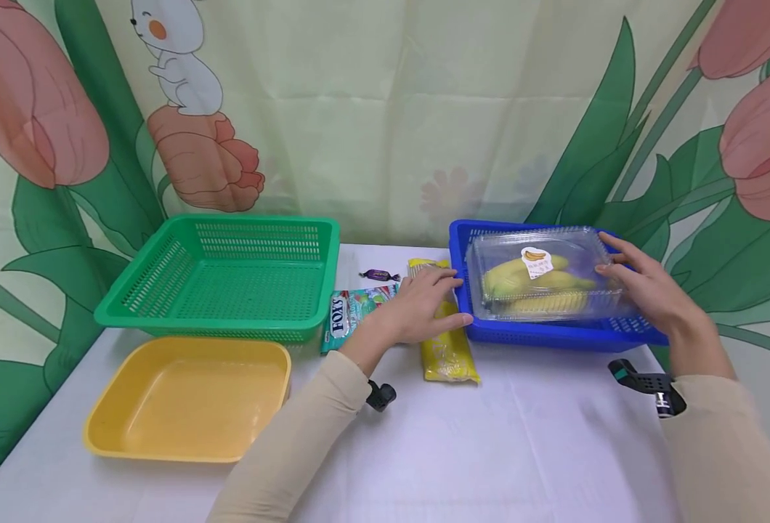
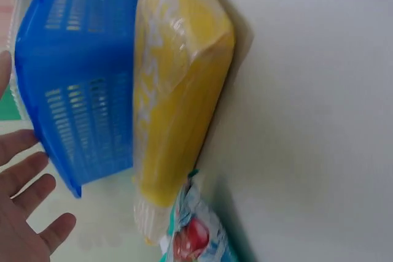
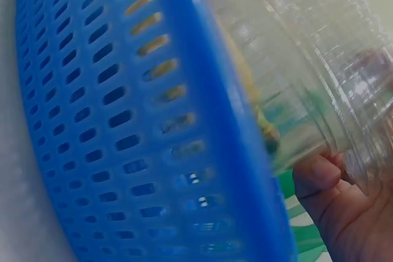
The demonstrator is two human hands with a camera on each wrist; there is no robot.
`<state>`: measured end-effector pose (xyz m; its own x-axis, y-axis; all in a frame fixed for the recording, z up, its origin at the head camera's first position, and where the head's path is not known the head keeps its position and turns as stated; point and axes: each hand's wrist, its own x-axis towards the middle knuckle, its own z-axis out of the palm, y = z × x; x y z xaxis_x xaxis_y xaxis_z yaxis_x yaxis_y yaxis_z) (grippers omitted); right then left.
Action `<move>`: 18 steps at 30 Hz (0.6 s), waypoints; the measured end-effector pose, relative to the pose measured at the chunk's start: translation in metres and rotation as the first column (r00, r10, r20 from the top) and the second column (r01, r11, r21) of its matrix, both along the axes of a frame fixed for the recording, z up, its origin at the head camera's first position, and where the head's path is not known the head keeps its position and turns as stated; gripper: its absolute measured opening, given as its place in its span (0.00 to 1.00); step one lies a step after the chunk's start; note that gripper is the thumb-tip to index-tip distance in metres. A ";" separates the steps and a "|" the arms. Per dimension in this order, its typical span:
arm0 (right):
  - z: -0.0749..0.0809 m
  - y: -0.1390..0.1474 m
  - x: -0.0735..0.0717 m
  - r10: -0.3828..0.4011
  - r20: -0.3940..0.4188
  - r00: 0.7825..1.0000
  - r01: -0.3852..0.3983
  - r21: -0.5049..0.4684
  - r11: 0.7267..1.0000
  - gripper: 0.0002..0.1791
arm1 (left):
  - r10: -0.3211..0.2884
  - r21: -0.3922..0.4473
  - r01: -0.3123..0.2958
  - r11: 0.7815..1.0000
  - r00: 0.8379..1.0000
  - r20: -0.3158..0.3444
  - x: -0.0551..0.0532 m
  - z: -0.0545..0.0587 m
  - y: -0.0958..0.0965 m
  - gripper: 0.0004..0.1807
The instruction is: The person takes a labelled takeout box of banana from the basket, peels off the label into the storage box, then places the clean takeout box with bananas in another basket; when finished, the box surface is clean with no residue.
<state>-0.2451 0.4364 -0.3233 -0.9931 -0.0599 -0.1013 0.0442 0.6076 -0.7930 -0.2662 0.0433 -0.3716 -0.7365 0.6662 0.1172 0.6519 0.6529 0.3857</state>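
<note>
A clear plastic box of bananas (image 1: pixel 545 280) with a white banana sticker lies tilted in the blue basket (image 1: pixel 555 335), partly above its rim. My right hand (image 1: pixel 653 290) grips the box's right end, the thumb (image 3: pixel 316 171) against its side in the right wrist view. Over at the basket's left rim is my left hand (image 1: pixel 420 305), fingers spread and fairly straight, the fingertips right at the edge. Beneath that hand lies a long yellow packet (image 1: pixel 449 352), partly covered by it; the left wrist view shows the packet (image 2: pixel 181 84) alongside the basket wall.
A teal Fox's candy bag (image 1: pixel 341 327) and a small purple wrapped candy (image 1: pixel 380 275) lie left of the yellow packet. Farther left stand a green basket (image 1: pixel 228 324) and, in front of it, a yellow tub (image 1: pixel 189 407). A printed cloth (image 1: pixel 372 131) hangs behind the table.
</note>
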 end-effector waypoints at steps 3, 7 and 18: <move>0.007 -0.001 0.002 0.000 -0.032 0.999 -0.001 -0.026 1.000 0.37 | 0.019 0.006 -0.019 1.000 1.000 0.015 -0.001 0.003 -0.008 0.43; 0.017 -0.003 0.005 0.009 -0.076 0.997 -0.011 -0.026 1.000 0.36 | 0.039 0.015 -0.040 0.999 0.998 0.041 -0.002 0.006 -0.018 0.44; 0.038 -0.024 0.015 0.058 -0.179 0.982 -0.067 -0.047 0.997 0.34 | 0.038 0.063 -0.040 0.997 0.998 0.044 -0.001 0.016 -0.040 0.58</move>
